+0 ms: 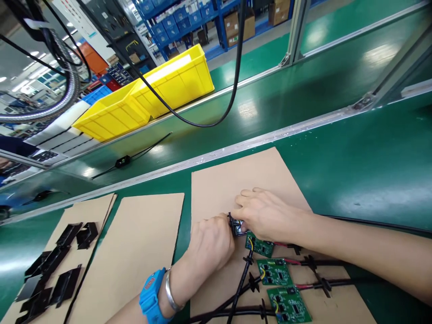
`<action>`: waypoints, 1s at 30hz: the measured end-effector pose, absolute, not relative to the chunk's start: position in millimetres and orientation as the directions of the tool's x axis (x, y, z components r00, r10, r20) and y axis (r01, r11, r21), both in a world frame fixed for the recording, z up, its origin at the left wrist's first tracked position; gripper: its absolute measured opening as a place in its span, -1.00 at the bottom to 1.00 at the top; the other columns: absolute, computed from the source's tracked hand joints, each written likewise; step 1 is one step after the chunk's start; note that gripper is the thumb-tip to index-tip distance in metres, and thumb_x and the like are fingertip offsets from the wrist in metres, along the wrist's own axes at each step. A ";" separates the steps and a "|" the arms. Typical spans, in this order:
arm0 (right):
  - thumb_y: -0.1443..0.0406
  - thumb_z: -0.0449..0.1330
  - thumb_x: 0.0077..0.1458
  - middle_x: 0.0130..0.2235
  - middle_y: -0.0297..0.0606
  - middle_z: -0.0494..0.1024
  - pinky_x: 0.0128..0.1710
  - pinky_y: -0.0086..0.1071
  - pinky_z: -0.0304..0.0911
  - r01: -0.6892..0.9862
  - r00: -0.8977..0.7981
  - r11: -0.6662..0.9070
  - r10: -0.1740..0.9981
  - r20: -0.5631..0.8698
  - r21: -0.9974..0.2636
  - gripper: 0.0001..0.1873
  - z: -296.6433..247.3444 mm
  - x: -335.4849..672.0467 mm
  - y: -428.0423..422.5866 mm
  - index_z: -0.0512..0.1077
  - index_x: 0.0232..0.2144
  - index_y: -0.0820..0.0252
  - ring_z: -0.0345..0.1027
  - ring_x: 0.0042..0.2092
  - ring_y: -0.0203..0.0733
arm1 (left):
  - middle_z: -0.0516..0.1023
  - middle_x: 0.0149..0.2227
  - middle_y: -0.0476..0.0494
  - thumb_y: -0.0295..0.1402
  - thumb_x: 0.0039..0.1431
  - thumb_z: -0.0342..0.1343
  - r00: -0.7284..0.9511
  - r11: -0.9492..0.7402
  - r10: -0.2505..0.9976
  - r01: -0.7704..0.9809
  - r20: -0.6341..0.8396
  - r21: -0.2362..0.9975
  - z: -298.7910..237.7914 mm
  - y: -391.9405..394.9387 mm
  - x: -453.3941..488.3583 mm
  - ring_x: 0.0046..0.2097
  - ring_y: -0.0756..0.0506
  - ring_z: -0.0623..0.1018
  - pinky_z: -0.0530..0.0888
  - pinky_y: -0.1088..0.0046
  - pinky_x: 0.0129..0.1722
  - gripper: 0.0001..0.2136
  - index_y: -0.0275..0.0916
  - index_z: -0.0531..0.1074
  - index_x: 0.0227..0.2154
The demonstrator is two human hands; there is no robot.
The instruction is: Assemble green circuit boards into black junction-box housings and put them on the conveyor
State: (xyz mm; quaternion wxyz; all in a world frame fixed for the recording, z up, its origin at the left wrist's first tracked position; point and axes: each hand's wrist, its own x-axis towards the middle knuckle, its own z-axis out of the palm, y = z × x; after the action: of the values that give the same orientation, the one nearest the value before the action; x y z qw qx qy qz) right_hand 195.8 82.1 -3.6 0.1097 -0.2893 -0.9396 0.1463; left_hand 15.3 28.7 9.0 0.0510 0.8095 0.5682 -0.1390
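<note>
My left hand (212, 240) is closed, its fingertips at the left end of a small black plastic housing (238, 228). From the other side my right hand (261, 211) curls over the same piece, the thumb pressed at its right end. Part of a circuit is visible inside the housing; the rest hides under my fingers. Just below lies a green circuit board (259, 245) with wires. Two more boards, a middle one (275, 272) and a lower one (289, 306), rest on the cardboard sheet (236, 184), each joined to black cables (236, 310).
Several black plastic housings (65, 283) lie on cardboard at the left, beside a bare cardboard sheet (135, 238). Yellow bins (175, 81) stand beyond the metal rail (209, 155). A black cable (202, 124) hangs above the green bench (354, 166).
</note>
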 end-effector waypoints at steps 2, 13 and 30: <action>0.44 0.19 0.02 -0.31 -0.20 0.44 -0.29 -0.28 0.12 0.508 -0.812 0.793 0.571 0.119 -0.336 -0.87 -1.9 194.8 83.6 0.48 -0.36 0.16 0.27 -0.16 -0.06 | 0.40 -0.48 -0.25 -0.48 0.21 -0.17 0.324 -0.355 0.907 0.932 -0.270 -0.075 8.4 26.5 15.8 -0.46 -0.16 0.41 0.29 0.32 -0.49 -0.78 -0.28 0.39 -0.37; 0.25 0.22 0.10 -0.29 -0.19 0.52 -0.28 -0.32 0.20 0.617 -0.747 0.658 0.663 -0.057 -0.432 -0.84 17.3 183.2 87.4 0.40 -0.30 0.25 0.38 -0.23 -0.10 | 0.42 -0.35 -0.32 -0.51 0.29 -0.27 0.337 -0.347 0.924 0.937 -0.183 -0.027 -4.4 6.6 9.7 -0.35 -0.22 0.46 0.27 0.30 -0.44 -0.72 -0.32 0.36 -0.20; 0.20 0.23 0.14 -0.32 -0.29 0.53 -0.35 -0.36 0.15 0.557 -0.801 0.629 0.580 -0.149 -0.542 -0.84 16.4 182.8 111.6 0.41 -0.39 0.17 0.38 -0.27 -0.16 | 0.42 -0.30 -0.09 -0.50 0.19 0.06 0.423 -0.398 0.906 0.827 0.027 0.398 -3.6 26.3 -15.8 -0.23 -0.12 0.40 0.40 0.30 -0.22 -0.90 -0.22 0.43 -0.39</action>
State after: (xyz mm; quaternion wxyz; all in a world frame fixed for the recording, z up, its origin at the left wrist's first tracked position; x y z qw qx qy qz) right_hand 182.8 111.6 16.4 0.0198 -0.3152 -0.9024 0.2932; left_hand -15.8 26.3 -3.6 0.1643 0.8274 0.5234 0.1203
